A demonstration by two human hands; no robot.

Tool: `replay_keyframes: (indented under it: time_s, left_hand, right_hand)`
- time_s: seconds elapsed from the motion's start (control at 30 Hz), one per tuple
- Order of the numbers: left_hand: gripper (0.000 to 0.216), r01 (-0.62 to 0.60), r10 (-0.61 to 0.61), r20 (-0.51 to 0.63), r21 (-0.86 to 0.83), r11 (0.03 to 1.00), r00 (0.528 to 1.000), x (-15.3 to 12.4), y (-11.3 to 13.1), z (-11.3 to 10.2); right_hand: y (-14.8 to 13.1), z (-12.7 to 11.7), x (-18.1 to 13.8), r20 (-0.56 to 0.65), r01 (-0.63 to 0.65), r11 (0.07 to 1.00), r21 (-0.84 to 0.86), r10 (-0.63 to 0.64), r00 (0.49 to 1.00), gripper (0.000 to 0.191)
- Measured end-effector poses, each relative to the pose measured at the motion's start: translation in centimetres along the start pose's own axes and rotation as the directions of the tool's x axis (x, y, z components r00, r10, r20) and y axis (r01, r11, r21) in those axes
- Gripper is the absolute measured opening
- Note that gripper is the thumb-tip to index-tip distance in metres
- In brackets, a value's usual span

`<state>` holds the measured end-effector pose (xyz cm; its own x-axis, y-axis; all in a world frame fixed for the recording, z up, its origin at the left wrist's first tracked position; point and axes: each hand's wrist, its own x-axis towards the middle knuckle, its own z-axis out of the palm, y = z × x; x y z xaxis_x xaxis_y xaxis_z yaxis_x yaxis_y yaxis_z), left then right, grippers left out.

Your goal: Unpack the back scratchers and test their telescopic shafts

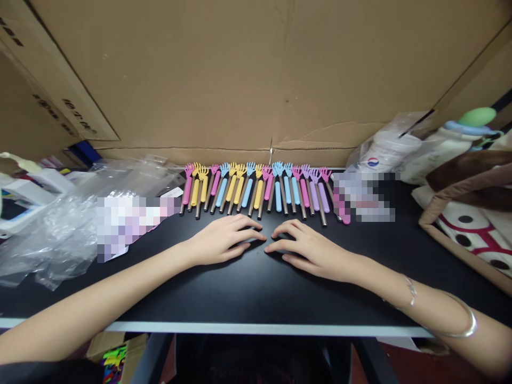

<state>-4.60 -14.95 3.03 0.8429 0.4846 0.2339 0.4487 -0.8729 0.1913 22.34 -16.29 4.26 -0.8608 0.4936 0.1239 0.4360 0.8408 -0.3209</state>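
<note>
My left hand [224,239] and my right hand [306,246] lie flat, palms down, on the black table [248,288], fingertips nearly touching at the centre. Both hold nothing and their fingers are stretched out. Just beyond them runs a row of several small back scratchers [256,189] with hand-shaped heads and pink, yellow, blue and purple grips, lined side by side against the cardboard wall. My right wrist wears a thin bracelet and a silver bangle [466,320].
A cardboard wall [256,80] closes the back of the table. Crumpled clear plastic bags [60,229] lie at the left. At the right stand a white container in a bag [386,149] and a brown-edged patterned bag [472,213].
</note>
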Motion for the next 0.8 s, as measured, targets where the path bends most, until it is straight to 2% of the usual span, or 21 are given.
replay_keyframes:
  time_s: [0.33,0.53,0.63,0.7,0.73,0.8]
  left_hand:
    - [0.033,0.001,-0.001,-0.004,-0.004,1.0,1.0,0.0,0.1,-0.1]
    - [0.034,0.005,-0.005,0.008,0.002,1.0,1.0,0.0,0.1,-0.1]
    - [0.034,0.012,-0.011,0.023,-0.001,1.0,1.0,0.0,0.1,-0.1]
    - [0.034,0.012,-0.011,0.022,-0.002,1.0,1.0,0.0,0.1,-0.1]
    - [0.034,0.009,-0.009,0.018,-0.002,1.0,1.0,0.0,0.1,-0.1]
    - [0.034,0.007,-0.007,0.01,-0.001,1.0,1.0,0.0,0.1,-0.1]
  right_hand:
    - [-0.1,-0.2,0.1,0.012,0.009,0.998,-0.061,-0.008,1.0,0.035]
    - [0.7,-1.2,0.0,-0.082,0.019,0.979,-0.205,-0.036,0.996,0.032]
    - [2.2,-3.0,-0.6,-0.215,-0.096,0.959,-0.266,0.038,0.976,0.031]
    - [3.6,-4.5,-1.3,-0.314,-0.24,0.922,-0.304,0.141,0.939,0.031]
    - [4.4,-5.2,-1.7,-0.362,-0.329,0.889,-0.319,0.206,0.909,0.032]
    - [5.8,-6.5,-2.6,-0.451,-0.538,0.778,-0.326,0.372,0.811,0.032]
